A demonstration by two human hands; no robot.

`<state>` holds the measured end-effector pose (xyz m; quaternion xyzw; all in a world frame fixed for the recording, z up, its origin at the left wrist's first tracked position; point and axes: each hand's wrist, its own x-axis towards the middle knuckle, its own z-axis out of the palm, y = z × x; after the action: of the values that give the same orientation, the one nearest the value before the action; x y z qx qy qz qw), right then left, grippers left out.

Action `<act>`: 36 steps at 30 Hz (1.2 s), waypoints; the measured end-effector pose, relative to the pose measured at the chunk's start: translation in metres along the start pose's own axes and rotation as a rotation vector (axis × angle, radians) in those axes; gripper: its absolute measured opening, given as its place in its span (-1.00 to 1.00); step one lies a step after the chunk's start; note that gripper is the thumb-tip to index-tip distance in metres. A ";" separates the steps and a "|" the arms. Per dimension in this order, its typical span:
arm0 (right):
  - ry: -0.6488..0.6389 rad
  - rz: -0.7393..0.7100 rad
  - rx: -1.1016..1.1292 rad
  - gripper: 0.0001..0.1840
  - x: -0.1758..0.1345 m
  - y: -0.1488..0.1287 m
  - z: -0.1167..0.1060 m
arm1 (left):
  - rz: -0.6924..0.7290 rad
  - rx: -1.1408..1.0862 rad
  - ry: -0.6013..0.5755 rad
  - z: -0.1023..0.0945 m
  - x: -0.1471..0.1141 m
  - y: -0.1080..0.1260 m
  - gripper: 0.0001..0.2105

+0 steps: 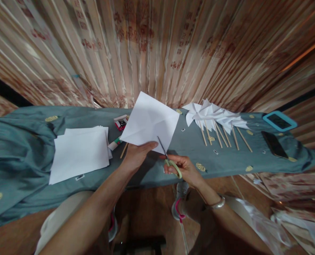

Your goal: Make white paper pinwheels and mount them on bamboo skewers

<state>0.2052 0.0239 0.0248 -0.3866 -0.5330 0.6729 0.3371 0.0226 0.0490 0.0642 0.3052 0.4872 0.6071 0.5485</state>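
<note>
A square white sheet of paper (pixel 150 118) is held up over the table, tilted with one corner towards me. My left hand (pixel 136 154) grips its lower edge, thumb on top and the other fingers hidden beneath. In my right hand (pixel 182 168) are scissors (pixel 173 166) with pale green handles, fingers through the loops. One dark blade lies over the paper near its lower corner, pointing up and left; the other blade is hidden, seemingly under the sheet.
A stack of white paper (pixel 80 150) lies left on the green cloth (pixel 152 177). Beside it are a small red box (pixel 120 122) and a glue tube (pixel 115 143). Paper pinwheels (pixel 213 113) on sticks lie right, then a black phone (pixel 274 144) and a blue-framed device (pixel 279 121).
</note>
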 end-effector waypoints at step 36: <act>-0.016 0.016 0.036 -0.45 0.005 0.002 0.001 | -0.036 0.088 -0.023 0.000 -0.005 -0.013 -0.70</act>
<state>0.2021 0.0279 0.0221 -0.3790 -0.5205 0.6882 0.3343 0.0285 0.0431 0.0529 0.3272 0.5124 0.5715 0.5511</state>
